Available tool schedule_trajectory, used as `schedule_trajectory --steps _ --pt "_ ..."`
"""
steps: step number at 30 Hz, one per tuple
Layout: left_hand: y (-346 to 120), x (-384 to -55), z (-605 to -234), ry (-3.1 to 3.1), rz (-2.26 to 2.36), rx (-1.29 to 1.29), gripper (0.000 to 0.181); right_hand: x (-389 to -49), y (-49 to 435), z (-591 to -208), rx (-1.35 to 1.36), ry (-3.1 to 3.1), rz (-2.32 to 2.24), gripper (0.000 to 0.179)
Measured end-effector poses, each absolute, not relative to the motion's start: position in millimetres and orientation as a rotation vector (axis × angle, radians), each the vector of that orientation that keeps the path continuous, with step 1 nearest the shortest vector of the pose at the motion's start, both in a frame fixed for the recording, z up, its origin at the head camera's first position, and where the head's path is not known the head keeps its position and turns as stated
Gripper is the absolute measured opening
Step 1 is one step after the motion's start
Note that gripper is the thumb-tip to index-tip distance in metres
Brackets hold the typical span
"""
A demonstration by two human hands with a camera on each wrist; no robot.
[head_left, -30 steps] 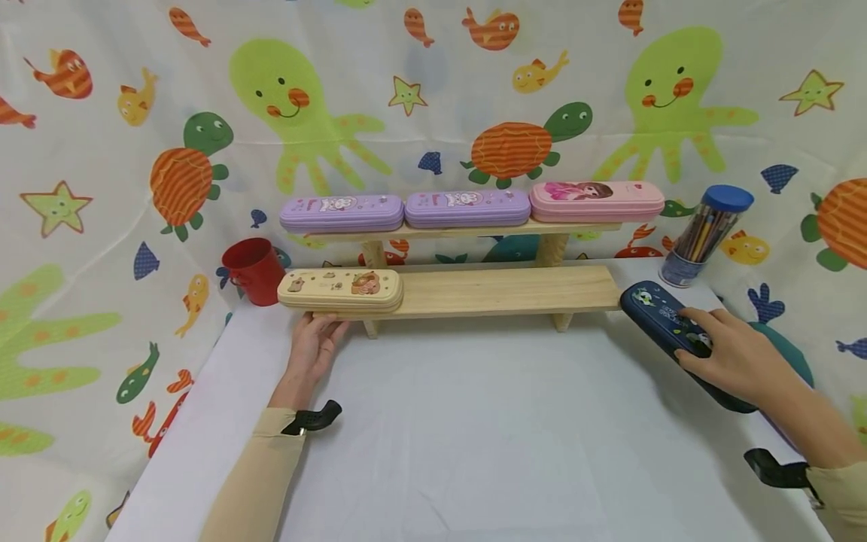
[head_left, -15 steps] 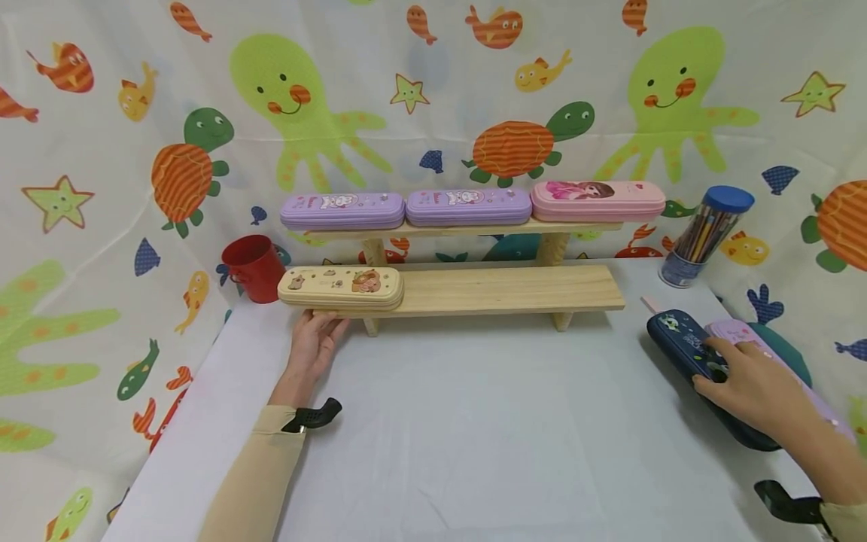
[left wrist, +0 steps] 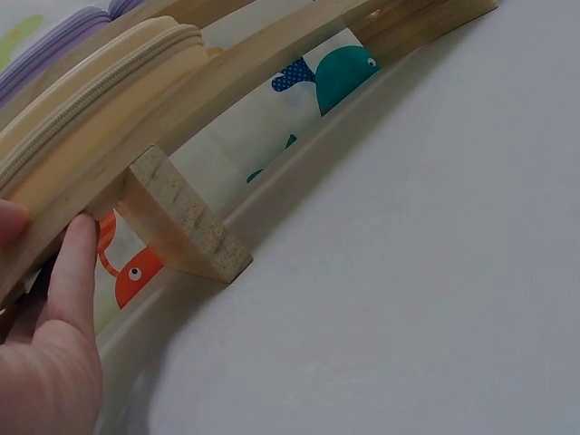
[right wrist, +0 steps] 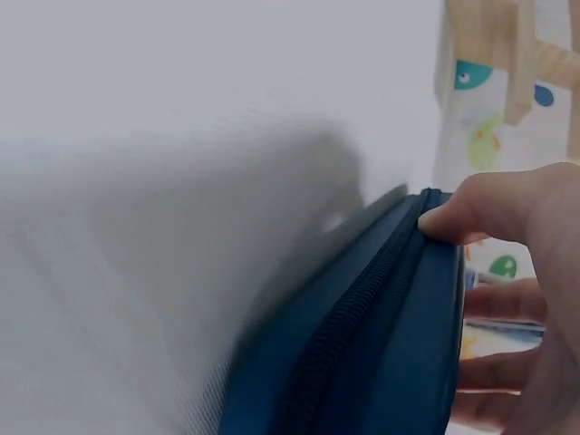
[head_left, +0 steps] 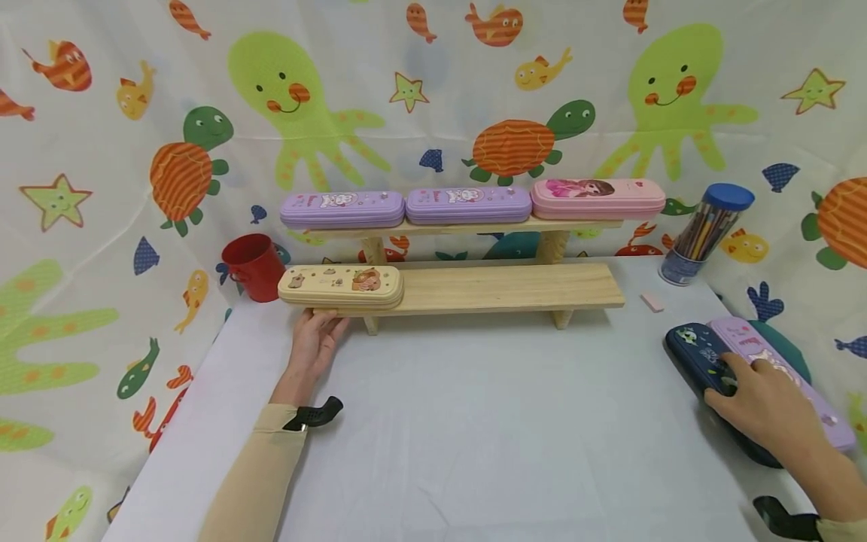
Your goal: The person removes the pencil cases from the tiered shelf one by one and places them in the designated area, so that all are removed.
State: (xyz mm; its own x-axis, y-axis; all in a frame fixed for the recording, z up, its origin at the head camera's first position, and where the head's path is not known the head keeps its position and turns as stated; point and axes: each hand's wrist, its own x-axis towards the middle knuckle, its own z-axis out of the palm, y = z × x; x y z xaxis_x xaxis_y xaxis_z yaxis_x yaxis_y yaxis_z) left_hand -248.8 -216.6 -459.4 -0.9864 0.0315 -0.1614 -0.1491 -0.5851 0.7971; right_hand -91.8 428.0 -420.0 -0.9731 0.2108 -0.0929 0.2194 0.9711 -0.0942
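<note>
My right hand [head_left: 768,399] grips a dark navy pencil case [head_left: 704,354] at the table's right side. Its thumb presses the zipped side and its fingers reach over the printed lid, as the right wrist view also shows on the blue case [right wrist: 399,335]. Close along its right lies a lilac pencil case [head_left: 759,346], partly hidden by the hand. At the other side, my left hand [head_left: 314,346] holds the front edge of the lower wooden shelf [head_left: 501,290], below a cream pencil case [head_left: 339,287]. In the left wrist view one finger [left wrist: 77,263] reaches under the board.
On the upper shelf board [head_left: 474,229] stand two purple pencil cases [head_left: 342,209] and a pink one [head_left: 596,199]. A red cup [head_left: 254,267] is left of the rack. At right stand a blue-lidded jar of pencils [head_left: 704,233] and a small pink eraser-like block [head_left: 652,302].
My right hand has moved the navy pencil case right and toward me, away from the shelf's end to beside the lilac case. The pink block has come into view. My left hand stays put.
</note>
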Motion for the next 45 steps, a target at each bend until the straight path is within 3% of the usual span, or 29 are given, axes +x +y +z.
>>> schedule_trajectory --steps 32,45 --pt "-214.1 -250.2 -460.6 1.402 2.698 -0.206 0.066 -92.8 423.8 -421.6 0.351 3.090 -0.184 0.074" --pt "-214.2 -249.6 -462.2 1.443 2.686 -0.204 0.067 -130.7 395.3 -396.6 -0.029 3.149 -0.318 0.064"
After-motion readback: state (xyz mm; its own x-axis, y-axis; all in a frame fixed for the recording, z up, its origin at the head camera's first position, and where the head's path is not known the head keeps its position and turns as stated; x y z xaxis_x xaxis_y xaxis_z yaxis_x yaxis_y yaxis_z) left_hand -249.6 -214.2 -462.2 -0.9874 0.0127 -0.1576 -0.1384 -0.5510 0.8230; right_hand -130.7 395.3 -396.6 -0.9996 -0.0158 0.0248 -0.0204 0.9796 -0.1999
